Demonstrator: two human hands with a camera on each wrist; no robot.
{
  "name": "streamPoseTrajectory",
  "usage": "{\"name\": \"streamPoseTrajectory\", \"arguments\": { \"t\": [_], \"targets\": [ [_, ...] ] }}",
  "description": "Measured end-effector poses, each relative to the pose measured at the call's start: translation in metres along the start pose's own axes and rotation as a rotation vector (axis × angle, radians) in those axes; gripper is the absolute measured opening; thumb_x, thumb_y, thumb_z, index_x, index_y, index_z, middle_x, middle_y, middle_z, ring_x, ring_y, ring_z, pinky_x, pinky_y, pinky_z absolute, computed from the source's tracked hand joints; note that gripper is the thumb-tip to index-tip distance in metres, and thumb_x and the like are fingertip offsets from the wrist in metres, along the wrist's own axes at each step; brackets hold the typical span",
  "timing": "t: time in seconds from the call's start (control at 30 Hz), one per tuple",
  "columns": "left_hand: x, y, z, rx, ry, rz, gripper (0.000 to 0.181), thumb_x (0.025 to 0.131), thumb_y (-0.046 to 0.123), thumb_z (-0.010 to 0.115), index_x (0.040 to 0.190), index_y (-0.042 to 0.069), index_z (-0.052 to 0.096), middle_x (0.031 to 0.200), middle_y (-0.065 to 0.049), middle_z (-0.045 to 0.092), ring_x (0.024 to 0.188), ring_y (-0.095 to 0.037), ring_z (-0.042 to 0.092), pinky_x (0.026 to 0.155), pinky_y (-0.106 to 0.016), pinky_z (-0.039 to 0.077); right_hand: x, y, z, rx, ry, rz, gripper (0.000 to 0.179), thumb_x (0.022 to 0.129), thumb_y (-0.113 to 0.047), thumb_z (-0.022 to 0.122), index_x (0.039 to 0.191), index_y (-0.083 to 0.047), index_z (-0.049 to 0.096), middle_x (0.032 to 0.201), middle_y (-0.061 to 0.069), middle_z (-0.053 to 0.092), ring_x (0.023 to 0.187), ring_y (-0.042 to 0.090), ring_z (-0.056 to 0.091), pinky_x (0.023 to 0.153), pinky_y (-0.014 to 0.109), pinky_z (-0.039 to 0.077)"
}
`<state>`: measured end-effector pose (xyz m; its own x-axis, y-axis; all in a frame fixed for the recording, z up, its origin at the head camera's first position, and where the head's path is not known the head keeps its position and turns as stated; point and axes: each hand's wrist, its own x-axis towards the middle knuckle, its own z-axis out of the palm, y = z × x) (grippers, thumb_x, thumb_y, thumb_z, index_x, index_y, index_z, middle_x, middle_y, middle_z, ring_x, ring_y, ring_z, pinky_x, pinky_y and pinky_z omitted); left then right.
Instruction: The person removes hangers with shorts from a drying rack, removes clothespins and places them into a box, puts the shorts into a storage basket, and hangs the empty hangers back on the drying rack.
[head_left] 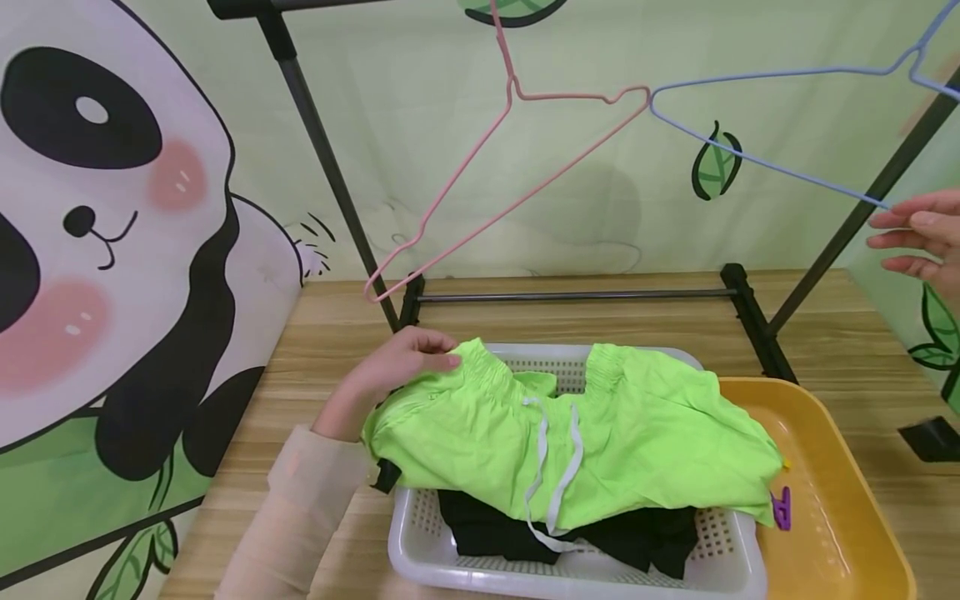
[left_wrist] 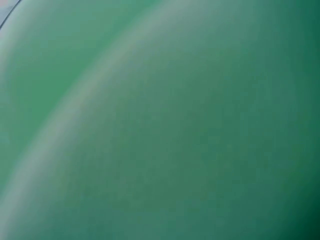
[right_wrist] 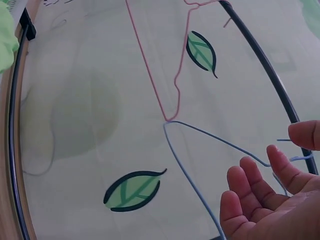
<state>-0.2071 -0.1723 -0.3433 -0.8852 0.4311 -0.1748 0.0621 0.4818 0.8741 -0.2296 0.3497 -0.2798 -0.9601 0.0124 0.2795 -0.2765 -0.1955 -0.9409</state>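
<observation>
Neon green shorts [head_left: 480, 450] with white drawstrings [head_left: 573, 467] lie spread over a white basket [head_left: 577, 587]. At the left end of their elastic waistband my left hand [head_left: 401, 362] pinches the fabric between thumb and fingers. My right hand [head_left: 926, 233] is raised at the far right, its fingertips right by the lower bar of a blue hanger [head_left: 772, 171]. In the right wrist view the fingers [right_wrist: 240, 175] are loosely bent with nothing held between them. A pink hanger [head_left: 517, 200] hangs beside the blue one. Only blurred green fills the left wrist view.
Black clothing [head_left: 645, 537] lies in the basket under the shorts. An orange tray [head_left: 840, 500] with a purple clip [head_left: 782, 508] stands to the right. The black rack's posts [head_left: 322, 158] and low crossbar [head_left: 577, 296] frame the back, before a panda-printed wall [head_left: 247, 242].
</observation>
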Motion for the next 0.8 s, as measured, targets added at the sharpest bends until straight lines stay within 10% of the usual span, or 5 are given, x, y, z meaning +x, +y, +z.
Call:
{"name": "streamPoseTrajectory", "arguments": {
  "t": [0.23,0.53,0.8],
  "targets": [
    [0.000,0.001,0.000,-0.001,0.001,-0.004,0.017,0.086,0.013,0.054,0.093,-0.001,0.061,0.074,0.000,0.052,0.070,-0.013,0.046,0.065,-0.024,0.039,-0.010,-0.001,0.027,-0.126,-0.171,0.036,0.018,0.091,-0.002,0.043,0.102,-0.006,0.055,0.094,-0.003,0.064,0.079,0.008,0.061,0.064,0.015,0.043],
    [-0.001,0.001,0.000,0.001,0.001,-0.005,0.017,0.086,0.013,0.054,0.093,-0.001,0.061,0.074,0.000,0.051,0.070,-0.013,0.045,0.065,-0.024,0.038,-0.015,0.005,0.050,-0.779,-0.270,0.144,0.015,0.092,-0.015,0.045,0.103,-0.021,0.052,0.094,-0.022,0.056,0.080,-0.002,0.054,0.064,0.013,0.043],
    [-0.001,0.001,0.000,0.002,0.002,0.001,0.016,0.086,0.013,0.054,0.092,-0.001,0.061,0.074,0.000,0.051,0.070,-0.013,0.045,0.064,-0.024,0.038,-0.015,0.015,0.068,-0.956,-0.462,0.225,0.029,0.093,-0.022,0.044,0.116,-0.004,0.047,0.092,-0.021,0.055,0.081,0.002,0.054,0.065,0.020,0.045]
  ]
}}
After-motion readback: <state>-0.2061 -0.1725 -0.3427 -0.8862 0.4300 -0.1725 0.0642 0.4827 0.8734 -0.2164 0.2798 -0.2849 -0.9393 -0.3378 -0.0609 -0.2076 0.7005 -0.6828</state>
